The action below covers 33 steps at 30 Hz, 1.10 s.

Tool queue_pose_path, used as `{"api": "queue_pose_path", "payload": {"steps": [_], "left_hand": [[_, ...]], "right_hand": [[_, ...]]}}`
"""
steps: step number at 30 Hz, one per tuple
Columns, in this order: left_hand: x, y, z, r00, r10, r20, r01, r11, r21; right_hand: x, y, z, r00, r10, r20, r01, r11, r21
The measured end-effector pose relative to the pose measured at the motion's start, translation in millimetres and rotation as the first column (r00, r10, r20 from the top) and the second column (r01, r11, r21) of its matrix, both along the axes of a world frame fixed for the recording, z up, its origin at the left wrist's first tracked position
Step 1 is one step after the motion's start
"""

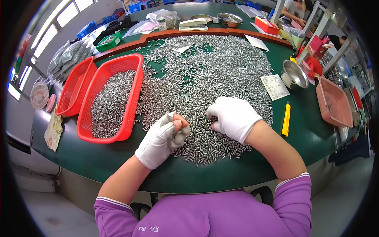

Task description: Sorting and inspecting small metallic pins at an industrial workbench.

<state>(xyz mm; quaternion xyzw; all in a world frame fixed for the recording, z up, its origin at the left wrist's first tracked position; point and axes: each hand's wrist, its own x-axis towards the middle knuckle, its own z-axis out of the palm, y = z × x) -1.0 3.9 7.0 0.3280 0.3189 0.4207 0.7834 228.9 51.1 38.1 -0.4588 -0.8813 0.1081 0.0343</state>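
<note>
A broad spread of small shiny metal parts [213,75] covers the middle of the green table. My left hand [161,140], in a white glove with bare fingertips showing, is curled closed at the near left side of the spread. Whatever its fingers hold is too small to make out. My right hand [235,118], gloved in white too, reaches down onto the parts with thumb and fingers drawn together. Its fingertips are partly hidden, and I cannot see what lies between them. Left of my hands, a red plastic basket [137,89] holds a heap of the same parts [112,104].
Another red basket [75,89] stands farther left. To the right lie a yellow cutter knife [286,119], a printed slip [275,87], a metal bowl [294,75] and a pink basket [335,106]. A wooden rail [158,34] edges the back. A person [294,12] sits at the far right.
</note>
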Motion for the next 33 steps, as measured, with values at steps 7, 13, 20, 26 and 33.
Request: {"api": "queue_pose_path", "payload": {"steps": [7,13,20,26,33], "left_hand": [[2,4,-4,0.993,0.000,0.116,0.001,1.000,-0.012],[-1,4,-7,0.991,-0.004,0.135,0.005,1.000,-0.006],[6,4,-3,0.998,0.041,0.046,-0.041,0.999,-0.004],[-1,3,-7,0.995,-0.020,0.098,0.020,1.000,0.006],[4,1,3,0.991,-0.133,0.005,0.133,0.991,-0.028]], "right_hand": [[-6,6,-21,0.997,0.010,-0.078,-0.007,0.999,0.043],[-5,-2,-7,0.977,0.076,-0.199,-0.069,0.997,0.044],[-14,-4,-23,0.969,0.093,-0.231,-0.089,0.996,0.027],[-17,2,-13,0.832,0.176,-0.526,-0.094,0.979,0.179],[-24,0,-10,0.689,0.320,-0.651,-0.185,0.945,0.269]]}}
